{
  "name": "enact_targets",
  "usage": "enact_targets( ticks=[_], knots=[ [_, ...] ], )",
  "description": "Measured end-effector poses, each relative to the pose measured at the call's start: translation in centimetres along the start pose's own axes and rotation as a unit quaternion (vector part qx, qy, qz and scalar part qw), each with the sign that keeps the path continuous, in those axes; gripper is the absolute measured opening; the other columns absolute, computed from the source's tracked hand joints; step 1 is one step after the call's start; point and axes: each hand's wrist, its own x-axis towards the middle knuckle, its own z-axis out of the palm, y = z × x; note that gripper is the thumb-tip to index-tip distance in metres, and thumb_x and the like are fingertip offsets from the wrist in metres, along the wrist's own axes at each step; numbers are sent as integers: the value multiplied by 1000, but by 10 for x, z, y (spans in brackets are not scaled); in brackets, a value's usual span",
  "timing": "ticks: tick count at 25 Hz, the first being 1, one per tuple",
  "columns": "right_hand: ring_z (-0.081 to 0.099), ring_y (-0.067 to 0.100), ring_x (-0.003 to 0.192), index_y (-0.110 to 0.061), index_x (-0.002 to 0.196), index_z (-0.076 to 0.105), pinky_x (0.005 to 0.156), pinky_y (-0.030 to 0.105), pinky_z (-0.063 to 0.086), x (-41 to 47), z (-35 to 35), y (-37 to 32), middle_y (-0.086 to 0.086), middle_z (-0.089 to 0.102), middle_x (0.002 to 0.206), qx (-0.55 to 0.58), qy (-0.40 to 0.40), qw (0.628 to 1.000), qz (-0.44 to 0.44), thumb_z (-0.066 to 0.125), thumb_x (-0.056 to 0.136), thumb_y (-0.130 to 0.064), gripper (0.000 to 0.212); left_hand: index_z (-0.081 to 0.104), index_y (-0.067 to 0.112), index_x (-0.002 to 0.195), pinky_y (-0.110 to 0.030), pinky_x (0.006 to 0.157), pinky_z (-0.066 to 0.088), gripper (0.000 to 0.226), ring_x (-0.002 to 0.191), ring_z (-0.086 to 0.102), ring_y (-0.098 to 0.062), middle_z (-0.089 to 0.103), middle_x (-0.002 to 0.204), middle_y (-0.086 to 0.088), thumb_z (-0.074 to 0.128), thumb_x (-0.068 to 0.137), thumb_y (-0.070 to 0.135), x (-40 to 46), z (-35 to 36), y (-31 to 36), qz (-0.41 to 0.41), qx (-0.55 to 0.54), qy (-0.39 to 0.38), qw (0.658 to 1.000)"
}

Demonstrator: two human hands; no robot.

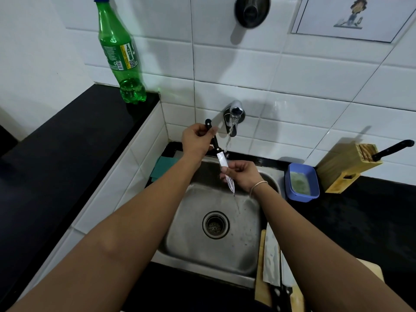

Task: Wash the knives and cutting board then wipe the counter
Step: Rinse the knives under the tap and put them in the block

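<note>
Gripping the knife [221,159] handle — left hand [197,138], right hand [242,175] pinching its blade, under running tap [234,115]

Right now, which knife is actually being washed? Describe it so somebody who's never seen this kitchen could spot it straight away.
Start at the steel sink and look up to the running tap on the tiled wall. The knife slants under that stream, its black handle gripped by the left hand and its blade rubbed by the right hand. The other knives lie on the cutting board or sit in the wooden block.
</note>
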Motion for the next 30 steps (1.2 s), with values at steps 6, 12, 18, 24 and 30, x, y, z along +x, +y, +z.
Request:
enact_targets(
  ticks=[6,12,18,24,30],
  knots=[
    [54,12,36,1,71,57,37,18,42,-8,0,-4,2,59,47,-37,15,999,33,70,92,-19,32,66,18,72,-48,71,62,20,71,72,-26,71,72,-5,80,84,24,12,-1,-2,-30,25,81,996],
    [64,19,63,0,82,70,63,29,54,-6,-9,4,14,71,76,-183,-41,982,28,72,89,-13,15,66,23,73,-44,74,62,19,74,73,-23,71,73,-1,82,81,27,19,2,4,-28,42,92,995],
    [69,14,87,-5,117,64,79,25,57,-4,-8,-6,-5,72,88,-152,-10,988,17,76,78,3,42,67,15,83,-33,62,59,11,67,64,-17,66,77,-5,78,86,13,2,4,-4,-4,29,-82,996],
    [63,16,73,-18,97,68,69,32,53,11,9,-32,-2,68,79,-215,109,959,-152,70,85,-21,13,68,2,86,-41,77,57,14,77,67,-26,70,84,-25,81,79,1,-14,6,-15,85,43,-176,980],
    [65,7,67,-24,90,72,65,27,53,11,20,-45,-8,70,70,-214,111,956,-169,66,83,-15,12,71,17,95,-33,78,59,18,84,71,-21,74,89,-8,78,83,7,-27,-6,-13,148,60,-113,981]
  ],
)
